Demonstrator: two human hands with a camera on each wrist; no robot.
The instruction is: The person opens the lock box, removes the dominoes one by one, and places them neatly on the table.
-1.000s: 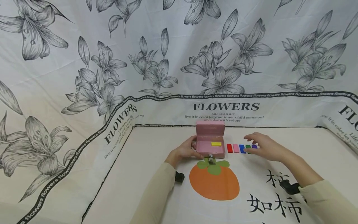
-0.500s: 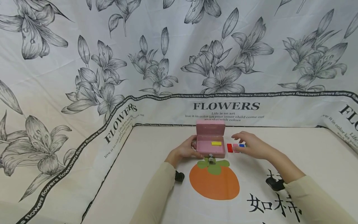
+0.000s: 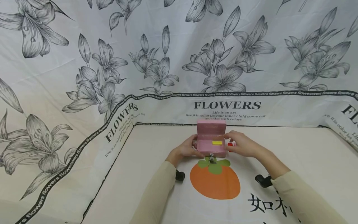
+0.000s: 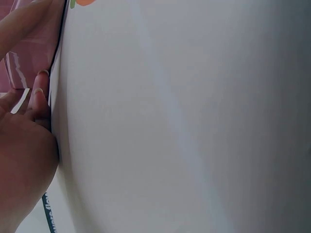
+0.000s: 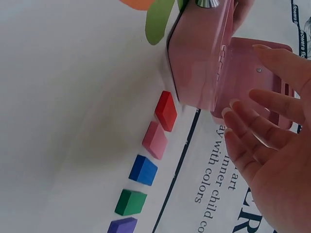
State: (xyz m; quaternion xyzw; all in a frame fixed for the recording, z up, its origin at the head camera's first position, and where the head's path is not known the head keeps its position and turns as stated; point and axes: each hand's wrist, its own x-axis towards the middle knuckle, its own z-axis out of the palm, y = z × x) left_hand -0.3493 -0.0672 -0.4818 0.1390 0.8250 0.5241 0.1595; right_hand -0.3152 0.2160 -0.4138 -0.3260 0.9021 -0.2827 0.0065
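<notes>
A pink hinged metal box (image 3: 203,148) stands with its lid up, a silver latch (image 3: 211,158) at its front and a yellow block (image 3: 217,143) inside. My left hand (image 3: 186,148) grips its left side, thumb near the front corner. My right hand (image 3: 243,144) hovers at its right side with loose, spread fingers, nothing between them. Beneath it, beside the box, runs a row of small blocks: red (image 5: 165,111), pink (image 5: 155,141), blue (image 5: 143,170), green (image 5: 130,202) and purple (image 5: 122,226). In the head view this hand hides most of the row.
The white cloth (image 3: 151,140) carries a printed orange persimmon (image 3: 215,183) in front of the box, with black characters (image 3: 261,202) to its right. A flower-print curtain (image 3: 156,109) rises behind the box and along the left side.
My right hand has moved left along the row of blocks, from above the green and purple ones to the box's right edge. My left hand stays on the box.
</notes>
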